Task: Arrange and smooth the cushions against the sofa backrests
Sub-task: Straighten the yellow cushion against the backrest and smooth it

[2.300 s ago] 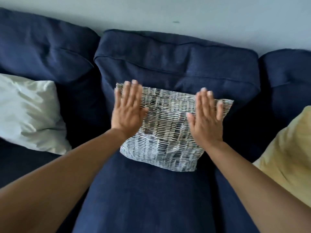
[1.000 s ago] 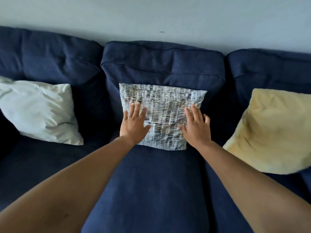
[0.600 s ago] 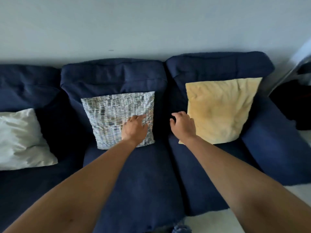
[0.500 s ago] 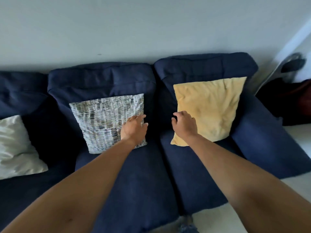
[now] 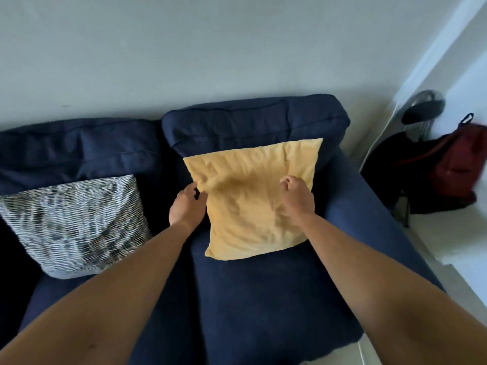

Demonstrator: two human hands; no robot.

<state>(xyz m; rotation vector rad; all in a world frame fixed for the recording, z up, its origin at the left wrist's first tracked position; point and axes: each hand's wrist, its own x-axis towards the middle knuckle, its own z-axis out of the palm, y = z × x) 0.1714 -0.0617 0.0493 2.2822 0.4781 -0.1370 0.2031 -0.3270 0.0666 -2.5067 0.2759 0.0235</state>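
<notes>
A yellow cushion [image 5: 250, 206] leans against the right backrest [image 5: 253, 122] of the dark blue sofa, tilted a little to the left. My left hand [image 5: 187, 206] pinches the cushion's left edge about halfway up. My right hand [image 5: 296, 197] grips the cushion near its right edge, fingers curled into the fabric. A black-and-white woven cushion [image 5: 73, 222] rests against the middle backrest [image 5: 79, 146] on the left, with neither hand on it.
The sofa's right armrest [image 5: 374, 212] runs beside the yellow cushion. Beyond it on the pale floor stand a dark red and black backpack [image 5: 448, 169] and a metal lamp base [image 5: 424, 106]. A pale wall rises behind the sofa.
Both hands left the woven cushion and moved right onto the yellow cushion, taking hold of its two sides. The view swung right, so the white cushion is out of sight.
</notes>
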